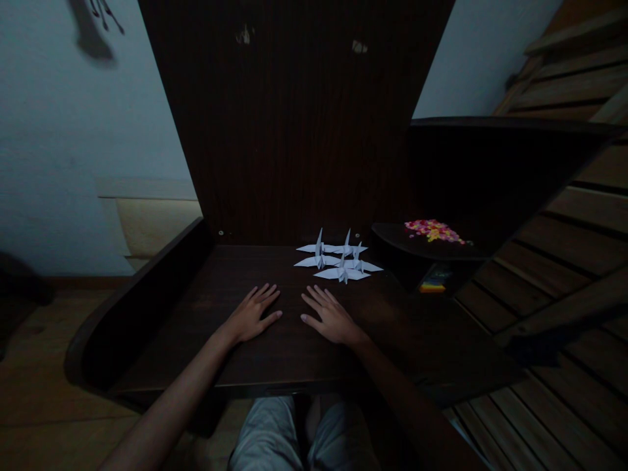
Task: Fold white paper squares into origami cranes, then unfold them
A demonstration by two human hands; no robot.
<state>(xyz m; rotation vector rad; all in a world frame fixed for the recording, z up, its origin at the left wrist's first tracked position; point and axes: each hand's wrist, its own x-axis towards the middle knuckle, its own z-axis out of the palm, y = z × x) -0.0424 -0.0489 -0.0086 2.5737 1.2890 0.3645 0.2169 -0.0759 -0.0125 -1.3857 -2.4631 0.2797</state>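
My left hand [254,314] lies palm down on the dark wooden desk [186,340], fingers spread, holding nothing. Flat on the same desktop, my right hand [328,315] also has its fingers apart and nothing in them. Just beyond my right hand stand several white folded paper cranes [343,271], grouped close together with wings outstretched and overlapping in view. The fingertips of the right hand are close to the nearest crane, with a small gap between them.
A small corner shelf [392,237] on the right holds a pile of pink, red and yellow pieces [434,230]. Below it sits a small box with a rainbow-coloured edge [432,286]. A raised side panel [142,301] bounds the desk on the left. Wooden slats [579,235] stand at right.
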